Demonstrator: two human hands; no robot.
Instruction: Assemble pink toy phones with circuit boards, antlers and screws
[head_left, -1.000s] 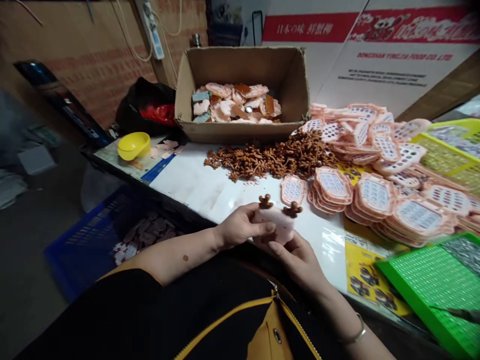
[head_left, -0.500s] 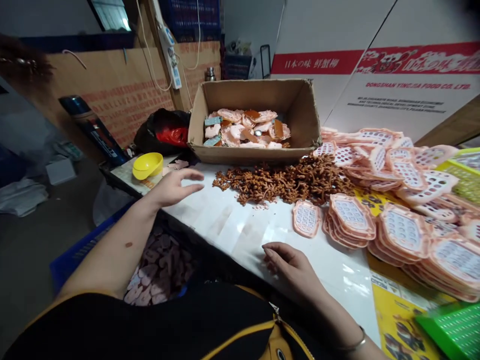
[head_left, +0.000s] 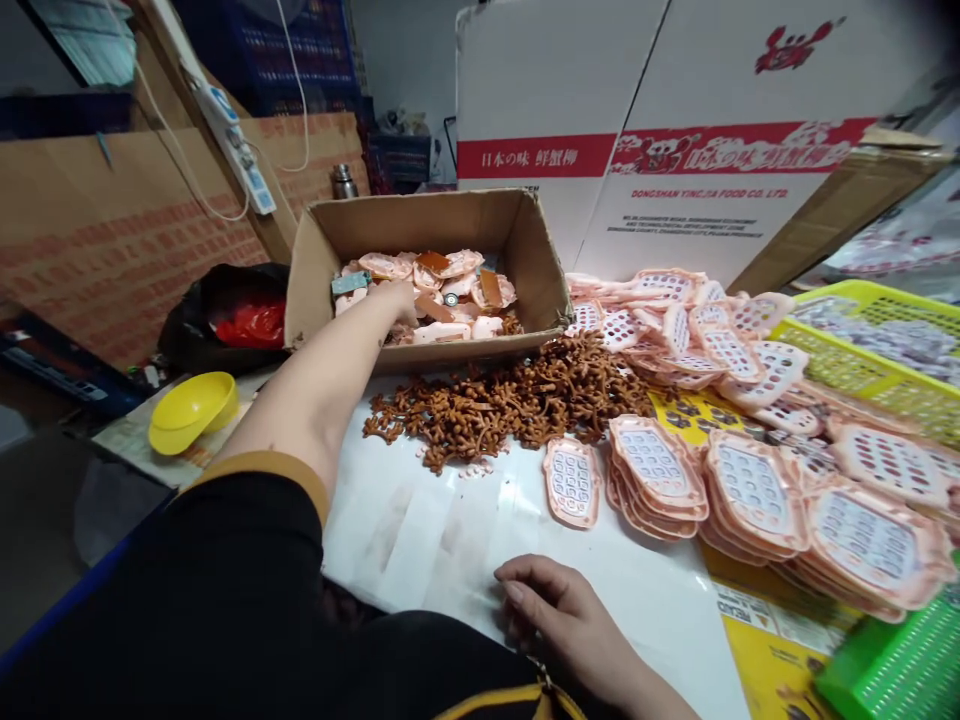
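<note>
My left hand reaches over the front wall of the cardboard box, in among pink plastic shells. Its fingers are hidden behind the hand and the pieces, so whether it grips one does not show. Low at the table's front edge rests my right hand, its fingers loosely bent and apart, nothing seen in them. Beyond it lies a single pink panel with rows of holes. A heap of small brown branching plastic parts spreads in front of the box.
Stacks of pink panels stand on the right, with a loose pile behind. A yellow basket and green basket flank them. At the left are a yellow bowl and a black bag.
My left hand has moved from above the table's left side into the cardboard box. My right hand stays near the front edge. The view has swung to the right.
</note>
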